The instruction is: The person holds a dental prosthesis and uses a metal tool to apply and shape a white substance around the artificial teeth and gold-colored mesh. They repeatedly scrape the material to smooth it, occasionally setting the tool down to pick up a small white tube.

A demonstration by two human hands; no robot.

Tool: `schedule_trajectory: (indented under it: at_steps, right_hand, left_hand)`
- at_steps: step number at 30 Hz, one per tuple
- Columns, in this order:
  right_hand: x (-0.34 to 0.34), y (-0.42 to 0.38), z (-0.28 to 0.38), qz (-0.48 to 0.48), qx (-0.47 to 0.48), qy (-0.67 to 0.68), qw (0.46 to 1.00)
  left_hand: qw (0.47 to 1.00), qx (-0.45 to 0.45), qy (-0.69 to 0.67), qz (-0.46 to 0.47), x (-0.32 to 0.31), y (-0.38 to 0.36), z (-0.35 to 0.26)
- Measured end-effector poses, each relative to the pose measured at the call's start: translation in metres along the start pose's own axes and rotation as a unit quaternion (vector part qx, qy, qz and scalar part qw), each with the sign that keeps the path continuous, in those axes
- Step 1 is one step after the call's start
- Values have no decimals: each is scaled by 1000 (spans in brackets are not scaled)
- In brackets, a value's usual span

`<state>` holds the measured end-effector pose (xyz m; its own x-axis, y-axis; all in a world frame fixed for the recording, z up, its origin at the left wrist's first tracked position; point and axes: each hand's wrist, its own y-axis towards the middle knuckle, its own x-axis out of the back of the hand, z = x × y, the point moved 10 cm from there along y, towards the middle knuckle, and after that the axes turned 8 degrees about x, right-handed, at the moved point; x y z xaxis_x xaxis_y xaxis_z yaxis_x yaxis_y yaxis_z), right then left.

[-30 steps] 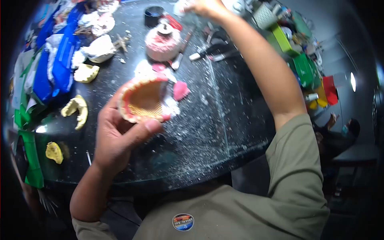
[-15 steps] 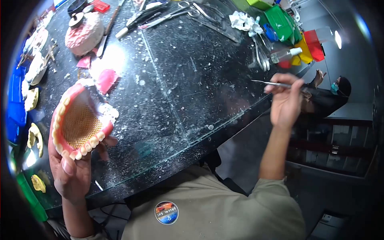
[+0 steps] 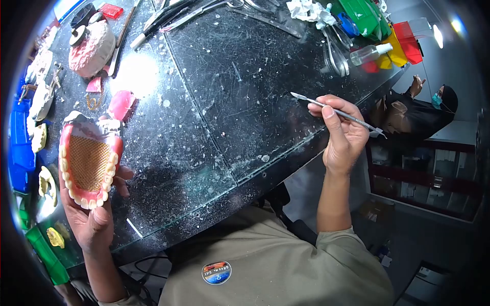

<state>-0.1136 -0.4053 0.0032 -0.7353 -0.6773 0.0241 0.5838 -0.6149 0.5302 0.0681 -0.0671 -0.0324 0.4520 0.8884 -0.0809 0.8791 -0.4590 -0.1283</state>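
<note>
My left hand [image 3: 92, 227] grips an upper denture [image 3: 88, 194] on a plaster cast, held up over the left of the bench. Its pink wax base carries a horseshoe of cream teeth around a gold mesh plate [image 3: 89, 160], and grey-white plaster shows at the far end. In my right hand [image 3: 344, 137], above the bench's near edge, a slim metal wax carver [image 3: 353, 118] lies between thumb and fingers. Its blade tip points left, well apart from the denture. Pink wax pieces [image 3: 122, 104] lie on the bench beyond the denture.
A plaster cast with pink wax [image 3: 94, 53] stands at the far left. Tools, including scissors [image 3: 204, 10], lie along the back. A spray bottle [image 3: 370, 54] and coloured bins [image 3: 406, 43] are at the right. Another person [image 3: 418, 112] sits beyond. Yellowish pieces [image 3: 55, 237] lie at left.
My left hand has turned the denture more upright and moved it slightly left and down. My right hand has shifted left and down, and the carver now slants with both ends showing.
</note>
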Motion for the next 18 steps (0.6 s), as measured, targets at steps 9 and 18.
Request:
schedule_trajectory:
  at_steps: [9,18]
  right_hand:
    - [-5,0,1,15,-3,-20,1000]
    - [-2,-2,0,4,-3,-56,998]
  left_hand:
    - [1000,6,-8,-4,-7,2,-7]
    - [987,15,-146,57,-19,1,-10]
